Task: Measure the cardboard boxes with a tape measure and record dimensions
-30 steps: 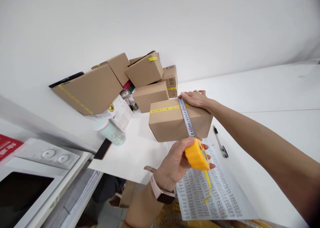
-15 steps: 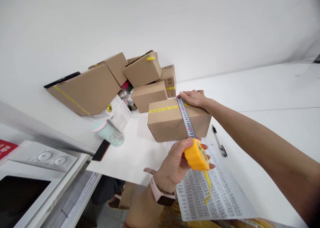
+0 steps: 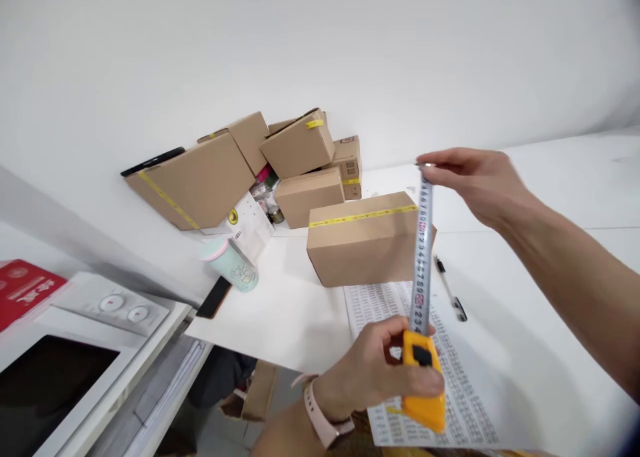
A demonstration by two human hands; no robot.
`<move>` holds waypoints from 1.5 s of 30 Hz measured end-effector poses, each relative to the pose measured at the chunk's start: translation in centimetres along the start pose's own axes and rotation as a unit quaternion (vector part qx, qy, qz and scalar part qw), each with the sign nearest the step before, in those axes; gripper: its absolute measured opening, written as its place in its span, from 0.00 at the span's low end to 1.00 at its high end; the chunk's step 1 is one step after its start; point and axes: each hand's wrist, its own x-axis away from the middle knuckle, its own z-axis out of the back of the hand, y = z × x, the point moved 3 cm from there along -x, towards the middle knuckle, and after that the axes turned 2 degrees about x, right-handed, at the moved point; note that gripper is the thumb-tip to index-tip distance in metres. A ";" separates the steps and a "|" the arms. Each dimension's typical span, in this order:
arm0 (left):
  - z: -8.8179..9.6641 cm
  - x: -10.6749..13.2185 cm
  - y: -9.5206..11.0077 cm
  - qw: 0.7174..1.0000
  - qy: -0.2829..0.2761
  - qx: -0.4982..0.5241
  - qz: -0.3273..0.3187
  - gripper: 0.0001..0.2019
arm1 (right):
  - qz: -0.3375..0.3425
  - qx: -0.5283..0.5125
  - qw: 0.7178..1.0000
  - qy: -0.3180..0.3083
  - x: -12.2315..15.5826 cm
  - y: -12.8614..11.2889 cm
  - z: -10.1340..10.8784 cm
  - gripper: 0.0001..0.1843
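Note:
My left hand point(image 3: 373, 363) is closed round the yellow case of a tape measure point(image 3: 425, 410), thumb across its side near a black button. The metal blade point(image 3: 421, 263) is pulled out and runs up and away from me, its printed numbers facing me. At the far end, my right hand point(image 3: 475, 177) pinches the blade's tip between thumb and fingers. Behind the blade a cardboard box point(image 3: 363, 250) with yellow tape along its top lies on the white table; the blade passes in front of its right end. Printed sheets point(image 3: 460, 377) lie beneath my left hand.
A pen point(image 3: 451, 290) lies right of the box. Several cardboard boxes point(image 3: 200, 183) are stacked against the wall at the back left. A mint tumbler point(image 3: 233, 267) leans at the table's left side, near a dark flat object point(image 3: 214, 298). A microwave point(image 3: 55, 370) stands lower left.
The blade has left the box's top and swung right, now held in the air. My right hand has lifted off the box with the tip; my left hand has turned the case and moved lower right.

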 end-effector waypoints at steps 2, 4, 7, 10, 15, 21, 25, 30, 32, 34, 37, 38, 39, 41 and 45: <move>0.3 0.5 -1.2 0.997 -0.008 -0.071 0.012 0.34 | -0.005 -0.020 0.999 0.032 2.9 0.1 2.4 0.19; 0.7 0.7 -2.1 0.991 0.011 -0.131 0.006 0.46 | -0.029 -0.011 0.999 0.028 6.3 1.3 4.0 0.16; 1.1 0.4 -3.0 0.975 0.067 -0.210 -0.023 0.63 | -0.069 0.010 0.996 -0.051 12.3 3.6 3.7 0.14; 1.0 -0.2 -3.5 0.945 0.097 -0.303 -0.069 0.65 | -0.060 0.007 0.992 -0.107 18.1 5.1 1.2 0.10; 1.0 -1.6 -3.9 0.899 0.059 -0.417 -0.118 0.64 | -0.065 0.020 0.990 -0.127 23.5 7.0 -2.0 0.10; 3.5 -3.8 -3.2 0.816 0.033 -0.573 -0.076 0.52 | -0.156 0.230 0.959 -0.063 19.5 11.8 2.3 0.19; 5.4 -5.9 -2.7 0.724 0.062 -0.686 -0.037 0.44 | -0.244 0.439 0.862 -0.071 14.8 15.4 4.0 0.21; 6.8 -8.0 -2.1 0.668 0.077 -0.740 -0.031 0.41 | -0.190 0.493 0.838 -0.139 12.5 17.0 2.4 0.19; 7.3 -8.6 -1.6 0.659 0.083 -0.746 -0.035 0.41 | -0.165 0.467 0.858 -0.137 12.5 17.6 2.7 0.21; 7.8 -9.2 -1.2 0.656 0.085 -0.749 -0.035 0.40 | -0.167 0.398 0.894 -0.118 12.7 18.3 3.6 0.20; 8.4 -10.1 -0.7 0.655 0.078 -0.751 -0.028 0.40 | -0.226 0.194 0.953 -0.057 13.0 19.3 5.5 0.17; 8.5 -10.5 -0.6 0.653 0.077 -0.753 -0.026 0.40 | -0.246 0.114 0.962 -0.035 13.1 19.5 5.9 0.17; 8.7 -10.8 -0.5 0.648 0.076 -0.758 -0.026 0.40 | -0.261 0.040 0.965 -0.015 13.1 19.6 6.2 0.16; 8.7 -11.6 -0.4 0.635 0.078 -0.768 -0.027 0.40 | -0.267 -0.064 0.961 0.015 13.1 19.4 6.2 0.17; 7.4 -13.4 -1.1 0.619 0.084 -0.780 -0.043 0.35 | -0.243 -0.097 0.964 0.043 12.9 18.6 5.5 0.23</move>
